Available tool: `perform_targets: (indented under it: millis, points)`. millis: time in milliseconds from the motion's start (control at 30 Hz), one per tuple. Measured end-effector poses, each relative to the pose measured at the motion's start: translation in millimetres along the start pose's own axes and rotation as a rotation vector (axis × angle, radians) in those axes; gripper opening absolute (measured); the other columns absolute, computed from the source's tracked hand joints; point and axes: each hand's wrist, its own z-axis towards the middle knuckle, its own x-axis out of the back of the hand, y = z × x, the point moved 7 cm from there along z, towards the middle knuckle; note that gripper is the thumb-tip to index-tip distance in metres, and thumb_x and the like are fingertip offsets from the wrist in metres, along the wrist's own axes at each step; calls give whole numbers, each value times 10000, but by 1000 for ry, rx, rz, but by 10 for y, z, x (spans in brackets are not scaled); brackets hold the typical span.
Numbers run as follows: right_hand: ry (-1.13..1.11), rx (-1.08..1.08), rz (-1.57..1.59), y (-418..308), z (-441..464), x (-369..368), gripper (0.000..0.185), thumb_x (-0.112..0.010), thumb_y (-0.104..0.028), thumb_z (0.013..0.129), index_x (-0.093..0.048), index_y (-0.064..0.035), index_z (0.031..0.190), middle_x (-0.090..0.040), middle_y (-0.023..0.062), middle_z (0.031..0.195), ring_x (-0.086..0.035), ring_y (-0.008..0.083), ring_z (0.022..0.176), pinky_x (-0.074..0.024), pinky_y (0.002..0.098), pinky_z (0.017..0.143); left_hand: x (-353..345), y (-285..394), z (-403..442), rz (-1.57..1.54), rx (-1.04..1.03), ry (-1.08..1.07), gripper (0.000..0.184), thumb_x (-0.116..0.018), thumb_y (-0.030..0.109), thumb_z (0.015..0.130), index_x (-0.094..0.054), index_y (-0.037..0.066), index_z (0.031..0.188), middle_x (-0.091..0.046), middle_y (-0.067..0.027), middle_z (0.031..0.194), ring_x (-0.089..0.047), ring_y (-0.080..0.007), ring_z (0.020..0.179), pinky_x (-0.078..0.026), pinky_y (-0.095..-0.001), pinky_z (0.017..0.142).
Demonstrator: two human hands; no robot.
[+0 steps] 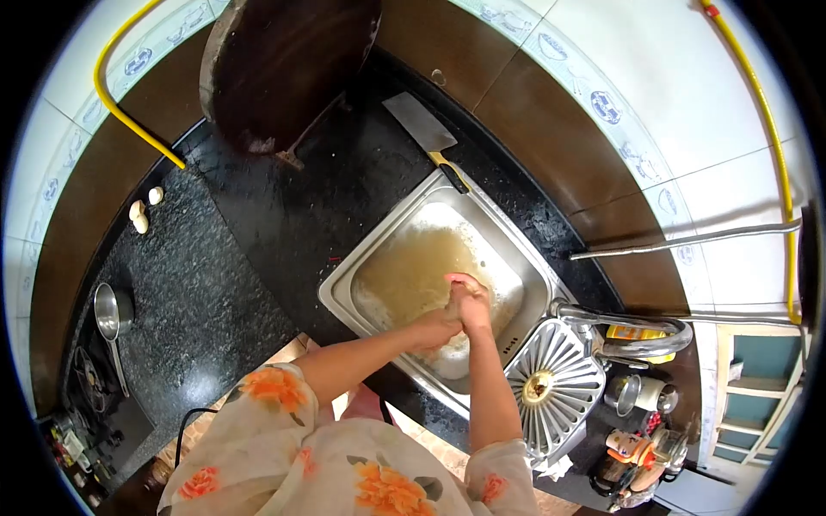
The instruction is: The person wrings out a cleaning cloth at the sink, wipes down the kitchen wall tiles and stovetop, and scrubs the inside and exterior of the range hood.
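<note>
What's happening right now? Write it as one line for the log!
left hand: touching right hand | both: over sink | water: brownish, cloudy | cleaver: lying beside sink | anything held: cannot tell

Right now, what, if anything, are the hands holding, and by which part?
It cannot be told: left hand and right hand are together, hiding anything between them.

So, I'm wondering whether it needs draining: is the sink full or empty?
Partly full: murky brown liquid spreads inside the sink, below its rim.
</note>
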Motion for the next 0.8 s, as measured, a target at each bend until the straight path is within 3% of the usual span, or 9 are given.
perform_targets:
  millis: [67, 167, 333, 400, 500, 600, 667, 733, 800]
  points:
    - [14, 35, -155, 27, 49, -18, 178, -497, -12, 848, -670, -56, 856, -540, -16, 646, -462, 82, 551, -413, 242, 524, -40, 463, -168, 923, -728, 362, 203, -477, 239, 822, -570, 62, 855, -631, -124, 700, -602, -267, 581, -445, -409, 506]
    - [50, 55, -468, 137, 100, -62, 174, -504, -63, 850, -664, -68, 781, -559, -3, 626, -515, 139, 552, -460, 281, 562, 29, 482, -303, 1136, -259, 392, 250, -461, 232, 808, -606, 45, 890, -659, -158, 801, -635, -339, 756, -477, -480, 667]
    - [66, 100, -800, 434, 154, 28, 203, -498, -116, 862, -654, -101, 991, -647, 75, 831, -606, 214, 758, -477, 312, 706, 64, 361, -251, 1261, -313, 360, 247, -455, 257, 829, -608, 64, 805, -639, -138, 733, -613, -316, 663, -468, -455, 585]
    - [-137, -125, 1, 587, 43, 79, 450, -530, -374, 887, -491, -141, 1270, -423, 165, 1346, -388, 317, 1250, -368, 412, 975, -31, 529, -359, 1240, -468, 382, 264, -458, 279, 844, -593, 78, 741, -618, -121, 650, -593, -287, 532, -453, -430, 487]
    - [-280, -49, 875, 273, -281, 99, 655, -501, -518, 864, -289, -219, 1406, -248, 131, 1455, -242, 360, 1326, -329, 527, 989, -466, 495, -640, -457, 110, -224, 367, -430, 405, 900, -416, 135, 652, -351, 15, 489, -213, -58, 299, -159, -233, 292]
    - [-509, 222, 1166, -160, -483, -155, 714, -414, -642, 831, -316, -213, 1394, -156, 127, 1488, -107, 385, 1363, -263, 627, 991, -788, 618, -643, -964, -79, -676, 360, -441, 414, 895, -432, 129, 675, -366, 9, 492, -230, -76, 304, -180, -229, 298]
    - [-476, 272, 1210, -206, -469, -175, 597, -463, -495, 891, -305, -219, 1396, -418, 124, 1318, -363, 343, 1245, -314, 563, 995, -865, 659, -750, -1058, -22, -670, 361, -443, 409, 896, -429, 133, 664, -337, 29, 470, -230, -76, 313, -173, -220, 302]
    - [-383, 209, 1259, 105, -198, 40, 501, -517, -303, 907, -343, -211, 1368, -553, 77, 981, -563, 208, 887, -416, 472, 899, -833, 653, -780, -985, -22, -565, 392, -442, 407, 895, -409, 136, 614, -301, 45, 449, -230, -74, 318, -169, -220, 306]
    - [-180, 37, 1216, -222, -364, -16, 512, -504, -120, 897, -342, -191, 1377, -435, -9, 681, -437, 98, 562, -454, 341, 673, -750, 586, -681, -787, -75, -574, 403, -456, 403, 891, -402, 137, 593, -292, 47, 444, -223, -70, 320, -167, -220, 309]
